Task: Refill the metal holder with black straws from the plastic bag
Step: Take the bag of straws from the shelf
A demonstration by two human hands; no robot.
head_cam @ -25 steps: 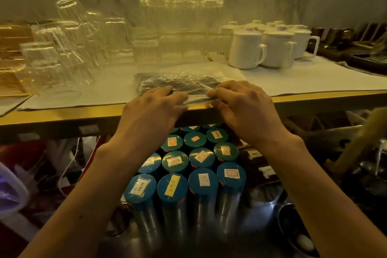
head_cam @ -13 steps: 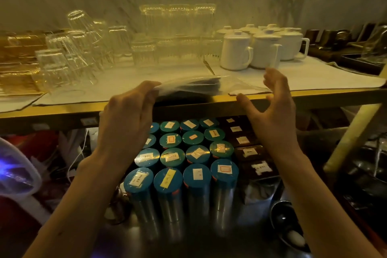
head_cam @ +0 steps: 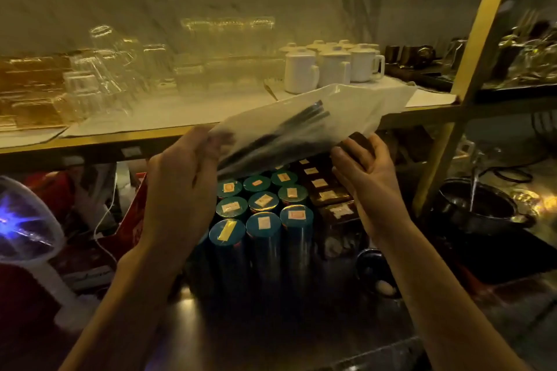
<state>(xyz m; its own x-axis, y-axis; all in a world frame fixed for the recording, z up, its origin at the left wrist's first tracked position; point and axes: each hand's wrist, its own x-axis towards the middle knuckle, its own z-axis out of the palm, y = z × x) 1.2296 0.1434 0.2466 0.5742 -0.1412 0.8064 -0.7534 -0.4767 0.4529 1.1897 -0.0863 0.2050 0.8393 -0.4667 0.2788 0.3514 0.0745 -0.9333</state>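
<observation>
A clear plastic bag (head_cam: 349,105) with a bundle of black straws (head_cam: 289,126) inside hangs tilted in the air, just in front of the shelf edge (head_cam: 105,141). My left hand (head_cam: 180,181) pinches the bag's lower left end. My right hand (head_cam: 361,181) is under the bag's right half, palm up and fingers spread, its fingertips at the bag's lower edge. I cannot tell whether they touch it. No metal straw holder can be made out in this dim view.
On the shelf stand upturned glasses (head_cam: 99,75) and white lidded mugs (head_cam: 331,68). Below my hands are several teal-lidded canisters (head_cam: 262,220) and dark labelled boxes (head_cam: 328,196). A dark pot (head_cam: 479,208) sits right, past a gold post (head_cam: 470,69). A glowing white device (head_cam: 27,220) stands left.
The bag lay flat on the shelf under both hands. My left hand has lifted it off and tilted it. My right hand let go, then came back under it.
</observation>
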